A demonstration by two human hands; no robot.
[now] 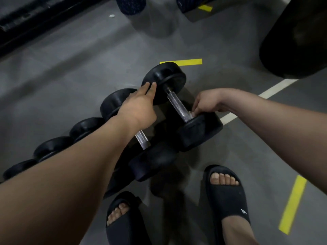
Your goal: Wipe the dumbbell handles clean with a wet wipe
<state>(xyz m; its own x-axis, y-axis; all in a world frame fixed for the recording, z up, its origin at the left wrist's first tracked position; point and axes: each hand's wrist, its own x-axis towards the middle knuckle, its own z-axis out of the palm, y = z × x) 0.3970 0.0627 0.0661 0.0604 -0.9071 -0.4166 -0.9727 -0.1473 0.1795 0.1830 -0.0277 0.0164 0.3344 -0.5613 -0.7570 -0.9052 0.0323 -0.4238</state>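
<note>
In the head view, the dumbbell (178,107) being cleaned lay on the grey floor (88,71), at the end of a row of dumbbells. The left grip (141,101) was released: its fingers lay fairly straight across the dumbbell's far head (166,76), steadying it without clasping it. The right grip (206,103) was clenched at the near end of the dumbbell's handle (174,99), just above its near head (200,133), apparently pinching a pale wet wipe (192,114) against the metal; only a sliver of the wipe showed.

The neighbouring dumbbell (142,140) lay just beside it, partly hidden under the left forearm.

Judged from this, the risks were plain. The round heads could roll, since the left grip only rested on one, and both feet in open black slides (228,197) stood close on the dumbbell's near side. The knurled metal might also snag and tear the wipe.
</note>
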